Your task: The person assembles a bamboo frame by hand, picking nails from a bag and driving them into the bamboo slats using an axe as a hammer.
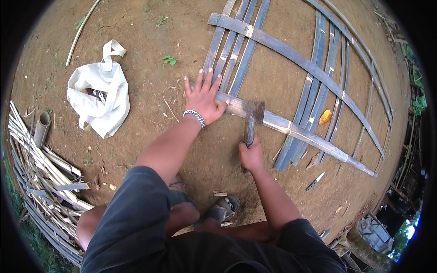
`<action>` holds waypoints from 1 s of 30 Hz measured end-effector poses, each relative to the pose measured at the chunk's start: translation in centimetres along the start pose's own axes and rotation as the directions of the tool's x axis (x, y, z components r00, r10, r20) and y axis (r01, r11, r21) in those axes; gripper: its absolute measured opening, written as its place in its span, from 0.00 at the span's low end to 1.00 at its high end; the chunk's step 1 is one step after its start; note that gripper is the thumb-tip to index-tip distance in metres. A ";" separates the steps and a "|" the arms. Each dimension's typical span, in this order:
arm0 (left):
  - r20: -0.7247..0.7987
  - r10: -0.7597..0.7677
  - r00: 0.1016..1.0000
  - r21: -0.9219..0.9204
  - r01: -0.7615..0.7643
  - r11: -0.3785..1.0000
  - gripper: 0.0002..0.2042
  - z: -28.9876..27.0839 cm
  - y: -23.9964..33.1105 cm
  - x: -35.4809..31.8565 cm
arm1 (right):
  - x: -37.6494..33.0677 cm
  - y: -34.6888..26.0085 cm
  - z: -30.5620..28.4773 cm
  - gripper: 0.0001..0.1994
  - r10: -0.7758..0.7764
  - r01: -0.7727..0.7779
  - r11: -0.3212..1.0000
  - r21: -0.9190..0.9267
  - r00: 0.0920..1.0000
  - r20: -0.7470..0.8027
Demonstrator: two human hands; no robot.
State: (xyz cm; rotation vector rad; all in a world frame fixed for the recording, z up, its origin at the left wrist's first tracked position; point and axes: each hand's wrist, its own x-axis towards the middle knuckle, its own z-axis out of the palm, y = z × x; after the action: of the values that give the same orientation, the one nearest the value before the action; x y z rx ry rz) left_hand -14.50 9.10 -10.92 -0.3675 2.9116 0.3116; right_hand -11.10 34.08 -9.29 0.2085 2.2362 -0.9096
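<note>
My left hand (pixel 203 99) lies flat with fingers spread on the left end of a long bamboo slat (pixel 318 142), which runs across the ground to the lower right. In my right hand (pixel 251 154) is the handle of a hatchet (pixel 254 111); the fingers are wrapped round it. Its broad dark blade overlaps the slat just right of my left hand. I cannot tell whether the blade touches the wood. Under the slat lie several narrower bamboo strips (pixel 247 63), roughly crosswise to it. A second long slat (pixel 291 53) crosses them farther away.
A white cloth bag (pixel 119 98) with things inside sits at the left. Below it are a pile of split bamboo (pixel 45 175) and a short bamboo tube (pixel 42 128). A knife (pixel 315 181) lies on the dirt to my right. My sandalled foot (pixel 221 210) is close by.
</note>
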 end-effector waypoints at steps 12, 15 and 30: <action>0.092 -0.042 0.995 -0.007 0.043 0.999 0.43 -1.6 0.5 -0.1 | -0.1 -0.3 0.1 0.21 0.000 0.000 1.000 0.016 1.000 0.010; 0.114 -0.036 0.993 -0.005 0.036 0.999 0.43 -1.7 0.7 0.0 | 0.0 0.2 0.3 0.21 -0.011 0.011 0.998 0.054 1.000 -0.001; 0.199 0.008 0.980 -0.115 0.015 0.993 0.38 -1.8 -0.5 0.3 | -5.4 -8.8 -2.7 0.28 -0.238 0.240 0.954 -0.177 0.971 0.034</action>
State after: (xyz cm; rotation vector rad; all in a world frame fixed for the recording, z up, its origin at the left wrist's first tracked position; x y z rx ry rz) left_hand -14.94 8.15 -9.30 -0.3376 2.7040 0.4895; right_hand -11.96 29.94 0.54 -0.1549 2.3503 -0.8220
